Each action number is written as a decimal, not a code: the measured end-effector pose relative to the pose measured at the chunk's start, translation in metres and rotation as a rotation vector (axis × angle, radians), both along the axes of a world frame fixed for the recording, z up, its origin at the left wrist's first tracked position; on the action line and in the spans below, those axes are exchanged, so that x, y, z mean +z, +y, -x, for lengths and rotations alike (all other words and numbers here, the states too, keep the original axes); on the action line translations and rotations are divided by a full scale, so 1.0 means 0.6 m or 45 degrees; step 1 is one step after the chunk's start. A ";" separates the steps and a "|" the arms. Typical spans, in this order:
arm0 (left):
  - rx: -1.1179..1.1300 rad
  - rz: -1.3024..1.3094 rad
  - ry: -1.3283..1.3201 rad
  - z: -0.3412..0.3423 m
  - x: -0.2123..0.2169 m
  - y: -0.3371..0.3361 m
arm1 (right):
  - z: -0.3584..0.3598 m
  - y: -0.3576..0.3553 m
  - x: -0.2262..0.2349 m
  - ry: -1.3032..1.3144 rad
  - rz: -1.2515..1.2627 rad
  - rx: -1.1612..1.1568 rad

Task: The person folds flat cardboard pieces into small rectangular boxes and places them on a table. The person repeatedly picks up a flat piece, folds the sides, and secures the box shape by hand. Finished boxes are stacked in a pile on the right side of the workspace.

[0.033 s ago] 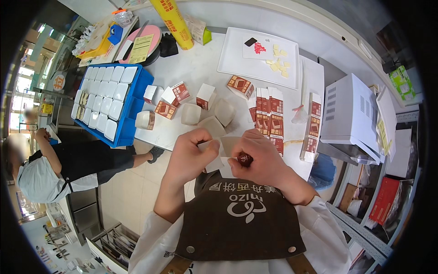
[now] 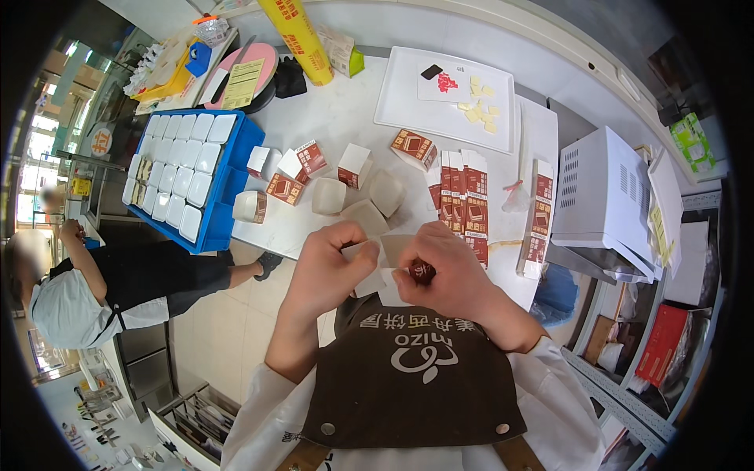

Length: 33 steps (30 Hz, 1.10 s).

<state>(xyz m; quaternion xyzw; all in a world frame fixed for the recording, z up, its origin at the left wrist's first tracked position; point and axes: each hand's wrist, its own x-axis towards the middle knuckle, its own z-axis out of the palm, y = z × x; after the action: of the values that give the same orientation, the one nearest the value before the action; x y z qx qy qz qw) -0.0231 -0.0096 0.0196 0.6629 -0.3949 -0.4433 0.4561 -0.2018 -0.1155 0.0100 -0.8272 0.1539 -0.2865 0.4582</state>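
My left hand (image 2: 334, 263) and my right hand (image 2: 448, 267) meet just above the near edge of the white counter (image 2: 338, 118). Together they hold a small white cardboard box (image 2: 375, 281) with a red-brown printed part, its flaps partly folded. Both hands pinch its sides, and the fingers hide much of it. Just beyond the hands stand several folded white boxes (image 2: 345, 196). Further boxes with red-brown sides (image 2: 302, 161) lie scattered behind them. A row of flat red-brown box blanks (image 2: 459, 196) lies to the right of these.
A blue crate (image 2: 228, 204) filled with white boxes hangs over the counter's left end. A white tray (image 2: 393, 102) and a yellow roll (image 2: 298, 39) are at the back. A white appliance (image 2: 605, 204) stands on the right. Another person (image 2: 94, 290) crouches on the floor at the left.
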 end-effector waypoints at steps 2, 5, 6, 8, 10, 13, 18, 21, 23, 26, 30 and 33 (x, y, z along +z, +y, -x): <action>-0.101 0.041 -0.034 -0.002 -0.004 -0.002 | 0.001 0.000 -0.006 0.035 -0.168 -0.023; -0.274 0.182 -0.291 -0.006 -0.013 -0.008 | 0.006 -0.003 -0.016 0.111 -0.648 -0.003; -0.313 0.212 -0.384 -0.007 -0.016 -0.010 | 0.004 -0.007 -0.016 0.095 -0.746 0.019; -0.393 0.267 -0.569 -0.008 -0.020 -0.012 | 0.003 -0.014 -0.017 0.094 -0.951 0.045; -0.459 0.166 -0.623 0.000 -0.006 -0.014 | 0.004 -0.023 -0.020 0.125 -1.160 0.049; -0.422 0.276 -0.780 0.016 -0.004 -0.021 | 0.005 -0.033 -0.060 -0.024 -1.087 0.064; -0.395 0.297 -0.882 0.028 0.007 -0.018 | 0.010 -0.040 -0.067 0.026 -1.133 0.053; -0.506 0.299 -0.868 0.021 0.002 -0.015 | 0.012 -0.043 -0.072 0.046 -1.143 0.120; -0.564 0.258 -0.831 0.017 -0.002 -0.015 | 0.013 -0.043 -0.072 0.052 -1.159 0.121; -0.534 0.261 -0.653 0.025 0.005 -0.018 | 0.012 -0.041 -0.071 0.060 -1.193 0.088; -0.536 0.219 -0.569 0.025 -0.002 -0.017 | 0.016 -0.042 -0.082 -0.007 -1.271 0.107; -0.440 0.161 -0.321 0.014 -0.010 -0.013 | 0.015 -0.040 -0.079 -0.148 -1.324 0.050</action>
<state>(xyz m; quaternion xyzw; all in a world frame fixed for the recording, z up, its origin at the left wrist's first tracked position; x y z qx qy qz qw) -0.0318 -0.0173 0.0136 0.6059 -0.5834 -0.4028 0.3610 -0.2107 -0.1396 -0.0377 -0.4758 0.2346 -0.2091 0.8215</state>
